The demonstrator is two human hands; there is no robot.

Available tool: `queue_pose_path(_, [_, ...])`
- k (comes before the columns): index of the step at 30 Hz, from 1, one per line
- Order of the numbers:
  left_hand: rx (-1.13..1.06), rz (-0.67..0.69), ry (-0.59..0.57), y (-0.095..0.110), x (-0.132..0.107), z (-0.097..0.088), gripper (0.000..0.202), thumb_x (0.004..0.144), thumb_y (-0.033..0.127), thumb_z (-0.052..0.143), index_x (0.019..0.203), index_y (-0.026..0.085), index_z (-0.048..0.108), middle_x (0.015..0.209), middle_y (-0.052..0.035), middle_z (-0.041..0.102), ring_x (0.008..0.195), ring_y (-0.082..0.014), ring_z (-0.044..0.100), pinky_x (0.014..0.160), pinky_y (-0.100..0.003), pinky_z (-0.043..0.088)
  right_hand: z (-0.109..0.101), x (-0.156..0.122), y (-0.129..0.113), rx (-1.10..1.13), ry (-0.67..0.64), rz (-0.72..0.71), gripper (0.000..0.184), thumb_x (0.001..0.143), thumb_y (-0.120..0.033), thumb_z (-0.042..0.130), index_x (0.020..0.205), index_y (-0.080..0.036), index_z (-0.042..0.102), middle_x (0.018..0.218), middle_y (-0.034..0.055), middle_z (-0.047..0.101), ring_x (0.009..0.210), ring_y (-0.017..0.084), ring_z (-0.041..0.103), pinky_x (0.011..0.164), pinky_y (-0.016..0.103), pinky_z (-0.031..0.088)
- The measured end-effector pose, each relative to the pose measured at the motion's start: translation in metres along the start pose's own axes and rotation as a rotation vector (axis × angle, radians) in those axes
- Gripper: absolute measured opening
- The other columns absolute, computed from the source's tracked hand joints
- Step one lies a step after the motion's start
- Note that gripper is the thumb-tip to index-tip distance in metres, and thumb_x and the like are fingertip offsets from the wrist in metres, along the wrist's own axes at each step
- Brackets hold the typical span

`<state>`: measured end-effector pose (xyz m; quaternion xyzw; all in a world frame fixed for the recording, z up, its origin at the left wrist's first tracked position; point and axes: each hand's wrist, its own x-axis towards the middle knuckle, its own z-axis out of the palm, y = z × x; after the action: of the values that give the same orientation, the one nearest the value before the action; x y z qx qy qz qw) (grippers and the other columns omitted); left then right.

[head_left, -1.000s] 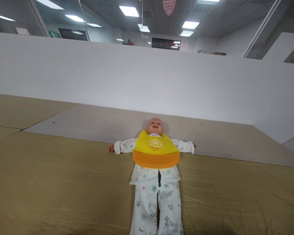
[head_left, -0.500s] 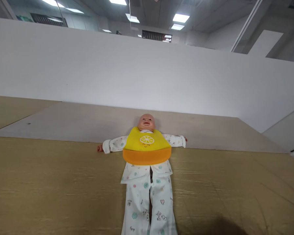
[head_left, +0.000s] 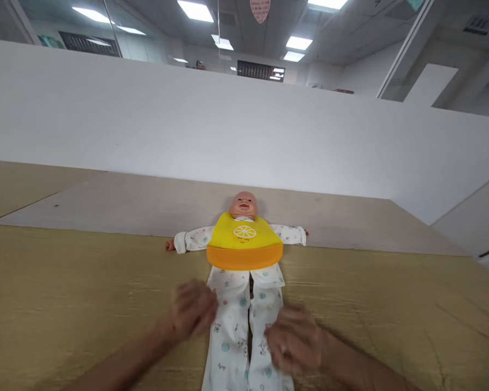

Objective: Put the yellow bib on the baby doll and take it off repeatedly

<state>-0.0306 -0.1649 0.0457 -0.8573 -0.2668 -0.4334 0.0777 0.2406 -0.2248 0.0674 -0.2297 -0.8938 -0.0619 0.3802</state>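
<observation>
Both hands have come into view since half a second ago, when only the doll lay there, and the camera has tipped slightly. Across the lower picture runs a tan mat [head_left: 65, 304], bounded at the far side by a white partition [head_left: 228, 136]. On the mat the doll [head_left: 236, 288] lies on its back, arms out to the sides. Its long axis runs straight away from the person, head at the far end and legs toward the camera. A yellow and orange bib [head_left: 244, 247] covers its chest. The left hand [head_left: 193, 310] sits just beside the doll's hip, at the outer edge of one printed trouser leg [head_left: 228, 336]. It is farther forward than the right hand and so nearer the bib. The right hand [head_left: 294, 339] lies lower, over the outer edge of the other trouser leg [head_left: 264, 320]. Both hands are smeared by motion. Their fingers look loosely curled, but whether either pinches the cloth cannot be told.
</observation>
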Motion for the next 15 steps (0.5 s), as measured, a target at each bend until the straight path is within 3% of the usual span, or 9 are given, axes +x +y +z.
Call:
queue_pose_path(2, [0.092,-0.098,0.019,-0.035,-0.004,0.000,0.013,0.083,0.012,0.048,0.082,0.023,0.054,0.065,-0.0017,0.061,0.059,-0.0169,0.058,0.055,-0.032,0.049,0.007,-0.005,0.037,-0.063,0.143,0.131,0.016,0.083,-0.012,0.047,0.095,-0.022,0.051,0.057,-0.0037,0.056,0.047,0.012,0.050,0.045,0.026,0.042])
queue_pose_path(3, [0.168,-0.188,0.036,-0.053,-0.006,0.002,0.012,0.083,0.013,0.049,0.088,0.022,0.054,0.074,-0.0046,0.063,0.069,-0.0195,0.061,0.063,-0.035,0.052,0.010,-0.012,0.058,-0.121,0.185,0.226,0.020,0.083,-0.010,0.047,0.099,-0.021,0.051,0.064,-0.0018,0.060,0.053,0.012,0.054,0.051,0.025,0.045])
queue_pose_path(5, [0.271,-0.261,0.058,-0.084,-0.011,0.007,0.023,0.082,0.017,0.051,0.105,0.019,0.053,0.101,-0.0134,0.064,0.100,-0.0280,0.060,0.084,-0.046,0.050,0.014,-0.030,0.100,-0.264,0.207,0.330,0.019,0.085,-0.013,0.048,0.102,-0.020,0.052,0.082,0.0051,0.066,0.073,0.016,0.063,0.063,0.029,0.052])
queue_pose_path(7, [0.291,-0.299,-0.002,-0.106,-0.018,0.011,0.030,0.081,0.018,0.052,0.111,0.019,0.052,0.113,-0.0166,0.060,0.112,-0.0305,0.054,0.091,-0.049,0.047,0.016,-0.050,0.135,-0.377,0.185,0.342,0.026,0.085,-0.016,0.047,0.110,-0.018,0.052,0.096,0.0108,0.066,0.090,0.021,0.063,0.076,0.036,0.053])
queue_pose_path(10, [0.316,-0.434,0.007,-0.126,-0.028,0.016,0.031,0.081,0.023,0.051,0.112,0.017,0.052,0.119,-0.0184,0.058,0.116,-0.0312,0.051,0.099,-0.052,0.042,0.014,-0.073,0.172,-0.498,0.164,0.451,0.036,0.087,-0.022,0.047,0.121,-0.013,0.050,0.114,0.0174,0.062,0.110,0.027,0.056,0.093,0.045,0.048])
queue_pose_path(12, [0.293,-0.574,0.038,-0.138,-0.033,0.018,0.031,0.080,0.028,0.052,0.109,0.017,0.053,0.113,-0.0173,0.060,0.114,-0.0311,0.054,0.099,-0.051,0.041,0.014,-0.080,0.190,-0.538,0.188,0.622,0.040,0.088,-0.029,0.044,0.122,-0.010,0.051,0.120,0.0196,0.059,0.116,0.029,0.052,0.098,0.048,0.043])
queue_pose_path(15, [0.243,-0.956,0.172,-0.158,-0.038,0.020,0.027,0.082,0.028,0.047,0.106,0.016,0.052,0.102,-0.0138,0.062,0.101,-0.0280,0.060,0.089,-0.045,0.048,0.013,-0.083,0.214,-0.489,0.197,0.918,0.044,0.090,-0.037,0.037,0.119,-0.009,0.056,0.119,0.0181,0.062,0.113,0.028,0.055,0.100,0.047,0.041])
